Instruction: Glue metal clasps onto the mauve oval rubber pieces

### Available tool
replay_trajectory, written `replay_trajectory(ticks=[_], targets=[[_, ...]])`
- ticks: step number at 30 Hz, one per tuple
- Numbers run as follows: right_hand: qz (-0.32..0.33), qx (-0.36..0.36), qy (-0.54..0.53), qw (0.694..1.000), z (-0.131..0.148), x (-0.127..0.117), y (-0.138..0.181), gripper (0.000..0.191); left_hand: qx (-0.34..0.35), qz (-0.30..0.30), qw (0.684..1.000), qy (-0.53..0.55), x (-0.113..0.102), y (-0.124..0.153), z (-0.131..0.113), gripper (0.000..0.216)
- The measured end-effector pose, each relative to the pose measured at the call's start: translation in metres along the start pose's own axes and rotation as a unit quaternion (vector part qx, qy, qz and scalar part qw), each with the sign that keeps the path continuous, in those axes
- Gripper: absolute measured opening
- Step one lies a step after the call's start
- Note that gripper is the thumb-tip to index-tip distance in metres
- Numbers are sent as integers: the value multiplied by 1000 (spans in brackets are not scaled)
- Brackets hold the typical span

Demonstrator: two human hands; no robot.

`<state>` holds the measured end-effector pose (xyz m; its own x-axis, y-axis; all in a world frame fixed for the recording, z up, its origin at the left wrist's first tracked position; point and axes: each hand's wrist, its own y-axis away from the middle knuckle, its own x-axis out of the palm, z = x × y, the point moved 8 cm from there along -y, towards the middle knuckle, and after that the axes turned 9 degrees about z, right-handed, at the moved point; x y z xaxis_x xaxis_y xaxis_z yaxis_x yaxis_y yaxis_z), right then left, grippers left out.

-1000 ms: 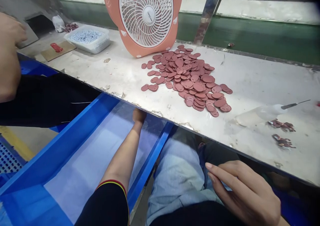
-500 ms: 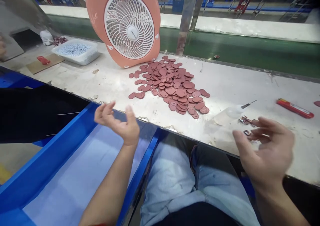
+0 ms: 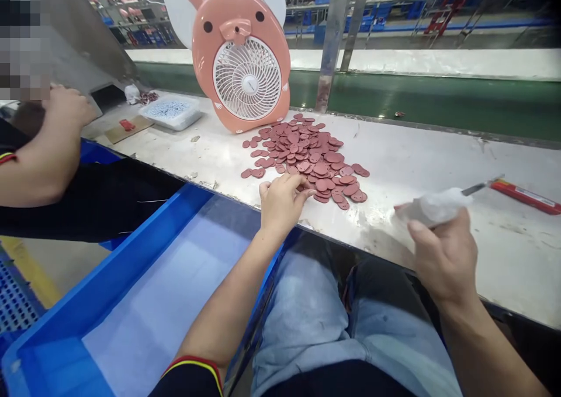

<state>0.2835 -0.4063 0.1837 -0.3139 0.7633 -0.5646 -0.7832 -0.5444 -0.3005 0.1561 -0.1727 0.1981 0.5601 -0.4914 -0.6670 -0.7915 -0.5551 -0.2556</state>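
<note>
A heap of small reddish-brown oval pieces point(image 3: 307, 157) lies on the worn white worktable point(image 3: 403, 151). My left hand point(image 3: 280, 201) rests at the near edge of the heap, fingertips pinched on one of the pieces. My right hand point(image 3: 442, 251) is closed around a clear squeeze bottle with a metal needle tip point(image 3: 438, 205), held just above the table's front right part.
A pink pig-shaped fan point(image 3: 243, 64) stands behind the heap. A white tray of small pale parts point(image 3: 170, 111) sits at the back left. A red lighter point(image 3: 526, 196) lies at the right. A blue bin point(image 3: 131, 280) is beneath my left arm. Another person's arm point(image 3: 44, 151) is on the left.
My left hand rose from under the table edge and reached onto the heap. My right hand lifted off my lap and took hold of the squeeze bottle. The view tilted upward.
</note>
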Motion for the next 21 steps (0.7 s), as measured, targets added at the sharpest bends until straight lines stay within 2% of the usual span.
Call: replay_trajectory(ticks=[2,4,5,6,8,9,11,14,15,18,21], targets=[[42,-17,-83,996,14,9,13,32,-15,-21,997,68,1,26,-12,18],[114,-24,-147,982,27,25,29,30,-43,-27,984,169,10,59,-25,22],[145,-24,-175,974,32,32,37,30,-84,-16,939,334,22,76,-25,20],[167,-22,-202,965,36,38,45,29,-128,-10,882,453,35,94,-27,22],[185,-15,-260,947,38,43,56,26,-198,-6,785,586,55,125,-30,25],[195,-12,-286,938,38,44,60,24,-227,4,751,619,63,137,-31,27],[250,-17,-321,914,40,48,66,21,-268,57,706,653,75,154,-29,35],[380,-13,-325,866,45,56,80,21,-300,200,656,664,90,168,-25,55],[406,5,-315,858,44,57,85,20,-304,243,641,661,94,172,-23,58],[414,79,-281,862,38,56,97,23,-311,335,596,660,105,179,-20,55],[368,115,-267,883,32,49,99,31,-309,370,549,683,115,184,-24,52]])
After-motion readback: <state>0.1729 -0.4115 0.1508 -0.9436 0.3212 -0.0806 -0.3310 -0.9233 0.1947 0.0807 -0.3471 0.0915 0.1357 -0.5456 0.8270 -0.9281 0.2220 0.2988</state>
